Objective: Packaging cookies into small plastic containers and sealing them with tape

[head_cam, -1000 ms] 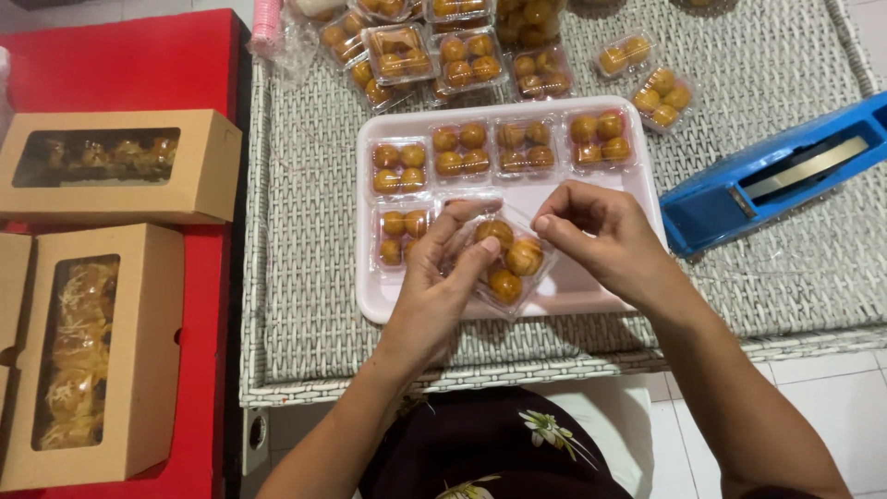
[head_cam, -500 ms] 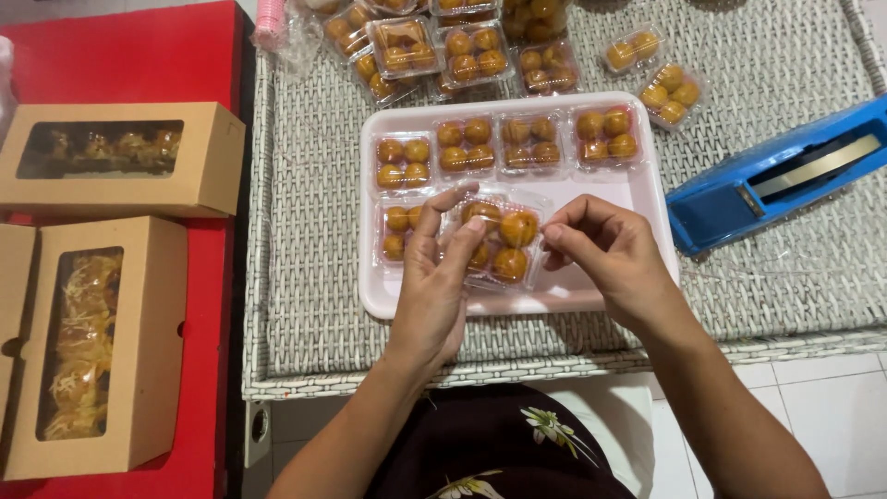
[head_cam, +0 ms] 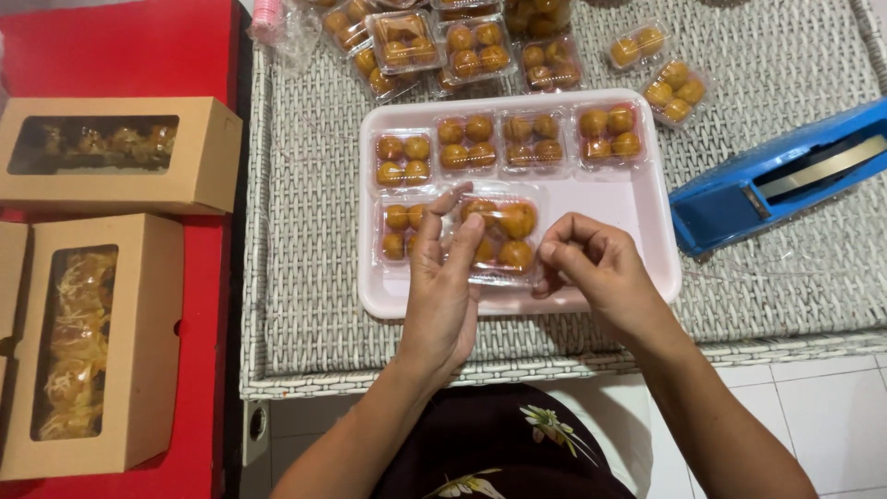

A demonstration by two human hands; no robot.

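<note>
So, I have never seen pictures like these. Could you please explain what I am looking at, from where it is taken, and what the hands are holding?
There is no machine here. The picture comes from a camera worn on a person's head, looking down at their own two bare hands.

The left hand and the right hand together hold a small clear plastic pack of round orange-brown pastries, just above a pale pink tray. The tray already carries five similar packs: four in a row at the back and one beside the left hand.

The tray rests on a white woven table. More packs lie at the far edge, and a blue tape dispenser lies to the right. On the left, brown cardboard boxes with clear windows sit on a red surface.
</note>
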